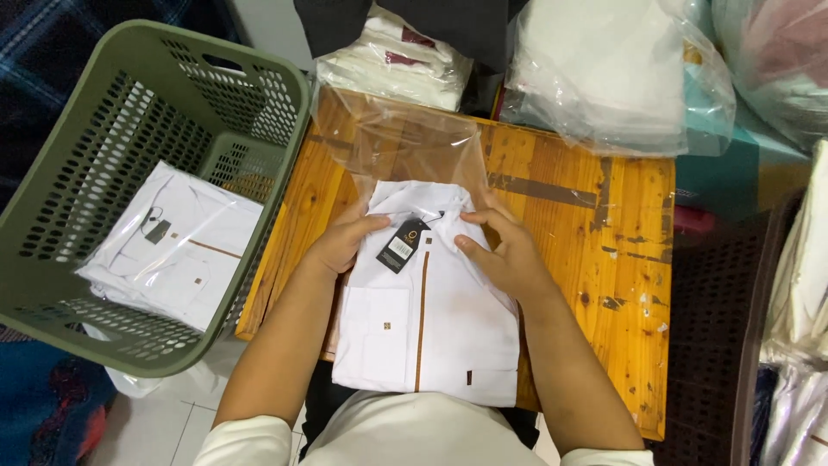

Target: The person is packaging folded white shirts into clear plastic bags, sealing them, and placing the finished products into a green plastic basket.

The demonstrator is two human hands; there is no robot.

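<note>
A folded white shirt [431, 319] with a brown stripe and a black hang tag [401, 245] lies on a small wooden table [595, 233]. My left hand [339, 243] grips the shirt's collar end on the left side. On the right side my right hand [509, 250] holds the same end, thumb on top. A clear plastic bag [397, 142] lies open just beyond the collar, and the shirt's top edge sits at its mouth.
A green perforated laundry basket [95, 129] stands to the left, holding a bagged white shirt [177, 246]. Stacks of bagged garments [397, 60] and large plastic bundles [612, 69] sit at the table's far edge. More bagged clothes [802, 285] pile at the right.
</note>
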